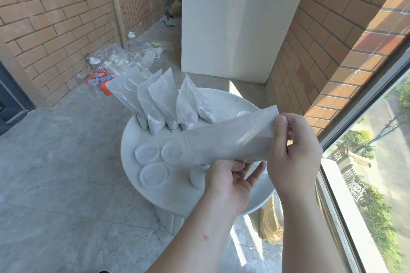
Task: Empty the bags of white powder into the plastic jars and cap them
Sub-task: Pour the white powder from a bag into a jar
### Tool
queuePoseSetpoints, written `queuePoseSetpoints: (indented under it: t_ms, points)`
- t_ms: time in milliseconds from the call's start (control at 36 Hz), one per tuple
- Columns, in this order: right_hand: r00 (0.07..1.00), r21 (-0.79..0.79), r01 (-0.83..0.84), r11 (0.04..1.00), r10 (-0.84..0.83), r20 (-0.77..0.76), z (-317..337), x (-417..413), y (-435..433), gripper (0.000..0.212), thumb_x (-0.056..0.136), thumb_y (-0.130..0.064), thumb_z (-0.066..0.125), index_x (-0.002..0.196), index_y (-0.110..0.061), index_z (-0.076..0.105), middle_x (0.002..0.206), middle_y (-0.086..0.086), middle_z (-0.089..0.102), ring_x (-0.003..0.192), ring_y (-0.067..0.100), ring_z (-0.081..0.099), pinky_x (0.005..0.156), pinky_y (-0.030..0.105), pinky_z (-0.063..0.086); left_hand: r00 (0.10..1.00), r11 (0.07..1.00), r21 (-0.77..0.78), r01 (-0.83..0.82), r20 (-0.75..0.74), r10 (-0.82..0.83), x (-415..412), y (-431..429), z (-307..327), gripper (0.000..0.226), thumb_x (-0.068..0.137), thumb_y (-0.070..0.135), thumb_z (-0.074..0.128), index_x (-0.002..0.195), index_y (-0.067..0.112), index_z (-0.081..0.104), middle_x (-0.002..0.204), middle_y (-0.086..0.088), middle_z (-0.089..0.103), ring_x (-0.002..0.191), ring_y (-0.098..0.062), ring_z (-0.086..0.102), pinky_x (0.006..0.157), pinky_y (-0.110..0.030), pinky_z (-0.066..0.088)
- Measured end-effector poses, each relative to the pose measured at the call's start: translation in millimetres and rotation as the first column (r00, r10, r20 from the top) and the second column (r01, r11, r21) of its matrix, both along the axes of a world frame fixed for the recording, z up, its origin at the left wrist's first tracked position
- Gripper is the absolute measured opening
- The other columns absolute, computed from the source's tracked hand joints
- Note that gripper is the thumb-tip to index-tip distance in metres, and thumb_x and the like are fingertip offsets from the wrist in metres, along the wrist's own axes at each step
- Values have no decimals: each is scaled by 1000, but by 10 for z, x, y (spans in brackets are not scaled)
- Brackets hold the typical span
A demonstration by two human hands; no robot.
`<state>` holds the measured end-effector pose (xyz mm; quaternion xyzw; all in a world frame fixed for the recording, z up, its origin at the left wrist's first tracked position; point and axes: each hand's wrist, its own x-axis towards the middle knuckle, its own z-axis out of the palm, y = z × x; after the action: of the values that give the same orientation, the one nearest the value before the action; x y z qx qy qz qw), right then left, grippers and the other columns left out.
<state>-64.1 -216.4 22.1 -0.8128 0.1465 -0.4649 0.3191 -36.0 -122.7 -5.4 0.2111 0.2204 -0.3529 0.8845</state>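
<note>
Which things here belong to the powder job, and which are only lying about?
For the job: held bag, standing bags, filled jar, three round plastic pieces (lids or open jars).
Lying about: bottles and wrappers on the floor, broom in the corner, yellowish bag under the table.

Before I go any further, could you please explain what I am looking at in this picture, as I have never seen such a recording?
There is no machine: the single picture comes from a camera worn on a person's head, looking down at their two bare hands. Before them stands a round white table. At its far side plastic bags of white powder stand in a row; nearer lie three round translucent plastic pieces, lids or open jars, I cannot tell which, and a small white jar partly hidden by the left hand. Both hands hold one long, flattened greyish plastic bag: the right hand pinches its upper end, the left grips its lower edge.
</note>
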Motion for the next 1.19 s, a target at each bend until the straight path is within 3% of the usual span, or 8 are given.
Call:
queuePoseSetpoints:
  t_ms: [389,694,1194]
  points:
    - [1000,12,10,1000,-10,-26,-7,1,2,24,104,-25,44,93,-13,61,84,-8,58,79,8,49,72,6,35,1000,1000,9,-12,-7,12,4,8,-16,51,78,-20,30,108,-1,68,96,-15,73,95,-31,72,64,-41,61]
    - [999,19,22,1000,-22,-28,-17,23,-2,24,104,-25,45,93,-13,62,85,-8,60,79,8,51,72,8,36,1000,1000,-5,-22,-19,22,6,2,-9,43,82,-20,30,96,-1,66,84,-14,73,76,-29,75,61,-41,61]
    - [999,4,33,999,-33,-37,-13,25,1,24,104,-24,44,92,-13,62,85,-9,58,79,6,48,73,7,35,999,1000,4,-25,-42,25,14,-8,-11,44,82,-20,31,105,-4,65,90,-17,74,78,-29,76,58,-39,60]
